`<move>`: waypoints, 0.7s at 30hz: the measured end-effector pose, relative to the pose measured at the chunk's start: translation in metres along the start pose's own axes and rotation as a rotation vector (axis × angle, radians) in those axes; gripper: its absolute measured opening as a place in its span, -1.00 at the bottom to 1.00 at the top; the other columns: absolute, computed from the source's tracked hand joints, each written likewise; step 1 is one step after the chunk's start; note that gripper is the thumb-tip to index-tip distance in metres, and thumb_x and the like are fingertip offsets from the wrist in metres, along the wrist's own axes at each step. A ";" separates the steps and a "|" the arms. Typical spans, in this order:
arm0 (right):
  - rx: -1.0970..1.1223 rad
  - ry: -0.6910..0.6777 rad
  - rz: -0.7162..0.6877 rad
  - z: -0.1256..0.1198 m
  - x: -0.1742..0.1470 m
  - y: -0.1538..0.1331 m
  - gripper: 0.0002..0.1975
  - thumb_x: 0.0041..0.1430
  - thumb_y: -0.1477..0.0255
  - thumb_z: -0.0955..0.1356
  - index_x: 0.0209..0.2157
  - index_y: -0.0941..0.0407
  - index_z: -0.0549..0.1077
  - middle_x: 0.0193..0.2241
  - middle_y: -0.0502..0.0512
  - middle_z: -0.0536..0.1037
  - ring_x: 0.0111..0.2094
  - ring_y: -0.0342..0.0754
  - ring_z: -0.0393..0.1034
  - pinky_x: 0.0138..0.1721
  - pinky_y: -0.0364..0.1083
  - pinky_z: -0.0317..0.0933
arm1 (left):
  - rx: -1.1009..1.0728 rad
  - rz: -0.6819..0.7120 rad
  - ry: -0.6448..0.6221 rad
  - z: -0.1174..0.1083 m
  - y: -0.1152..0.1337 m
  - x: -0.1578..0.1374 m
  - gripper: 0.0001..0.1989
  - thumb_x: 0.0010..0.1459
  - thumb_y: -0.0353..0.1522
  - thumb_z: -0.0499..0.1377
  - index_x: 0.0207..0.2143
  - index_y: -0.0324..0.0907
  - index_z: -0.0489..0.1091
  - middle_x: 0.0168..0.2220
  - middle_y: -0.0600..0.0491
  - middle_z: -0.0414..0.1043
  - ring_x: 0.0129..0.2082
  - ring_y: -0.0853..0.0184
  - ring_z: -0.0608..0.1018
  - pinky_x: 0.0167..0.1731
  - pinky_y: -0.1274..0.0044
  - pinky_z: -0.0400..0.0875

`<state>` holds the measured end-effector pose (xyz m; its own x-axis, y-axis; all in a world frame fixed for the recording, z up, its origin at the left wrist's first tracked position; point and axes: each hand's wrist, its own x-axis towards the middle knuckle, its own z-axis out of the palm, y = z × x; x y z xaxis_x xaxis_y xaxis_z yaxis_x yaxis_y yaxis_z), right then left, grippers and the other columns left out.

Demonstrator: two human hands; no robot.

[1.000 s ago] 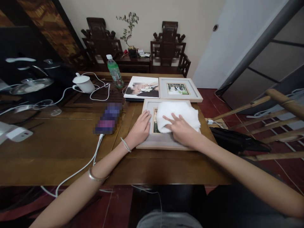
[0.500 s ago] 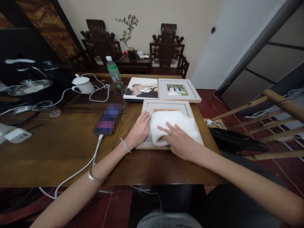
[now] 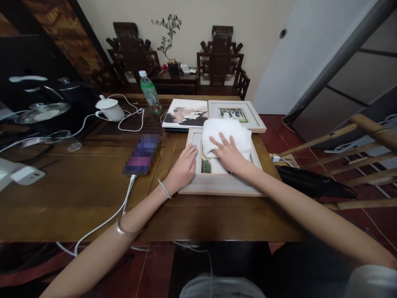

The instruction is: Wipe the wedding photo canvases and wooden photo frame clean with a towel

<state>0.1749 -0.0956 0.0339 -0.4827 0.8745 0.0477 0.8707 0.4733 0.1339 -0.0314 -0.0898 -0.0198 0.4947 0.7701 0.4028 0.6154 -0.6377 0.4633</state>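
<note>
A light wooden picture frame (image 3: 217, 188) lies flat near the table's front edge, and part of a picture with greenery shows inside it. My left hand (image 3: 183, 169) rests along its left rim, fingers stretched forward and lying flat. On the frame's upper half sits a folded, fluffy white cloth (image 3: 225, 129). My right hand (image 3: 231, 155) presses on this cloth with fingers spread over its top; the thumb side is at the near fold, partly hidden. The cloth's far edge overlaps a second picture frame (image 3: 257, 120) behind.
Beside the second frame lies a photo panel (image 3: 186, 112). A green-labelled bottle (image 3: 151, 94), lidded white cup (image 3: 111, 109), plugged-in phone (image 3: 142, 155) and glass-lidded pot (image 3: 43, 114) stand or lie leftward on the wooden table (image 3: 77, 207). A wooden chair (image 3: 347, 165) is at right.
My right hand has pushed the white cloth away from me, from the frame's near part to its far part. More of the picture now shows. My left hand has stayed on the rim.
</note>
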 end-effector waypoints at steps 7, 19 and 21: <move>0.147 -0.161 -0.164 -0.041 -0.074 -0.045 -0.49 0.04 0.70 0.24 0.03 0.14 0.46 0.30 0.21 0.15 0.29 0.41 -0.05 0.13 0.40 0.07 | -0.002 -0.002 0.011 0.002 0.001 0.000 -0.53 0.25 -0.45 -0.07 0.20 -0.29 0.23 0.25 -0.17 0.22 0.33 0.11 0.13 0.29 0.13 0.04; 0.078 -0.088 -0.162 -0.032 -0.050 -0.068 -0.61 0.17 0.61 0.21 -0.02 0.16 0.49 0.32 0.18 0.12 0.29 0.39 -0.04 0.19 0.35 0.02 | -0.322 -0.243 0.075 -0.005 0.016 0.002 -0.44 0.38 -0.20 -0.21 0.28 -0.35 0.09 0.34 -0.16 0.03 0.34 0.23 0.10 0.32 0.27 -0.05; 0.032 -0.050 -0.131 -0.024 -0.030 -0.064 -0.64 0.18 0.59 0.22 -0.04 0.19 0.51 0.31 0.21 0.13 0.29 0.40 -0.05 0.21 0.33 -0.01 | -0.327 -0.222 0.075 -0.005 0.018 0.001 -0.43 0.38 -0.19 -0.21 0.30 -0.36 0.03 0.36 -0.17 -0.06 0.36 0.25 0.05 0.33 0.29 -0.08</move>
<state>0.1315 -0.1549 0.0474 -0.5876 0.8089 -0.0177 0.8036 0.5860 0.1039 -0.0226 -0.1006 -0.0071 0.3184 0.8940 0.3152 0.4682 -0.4375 0.7677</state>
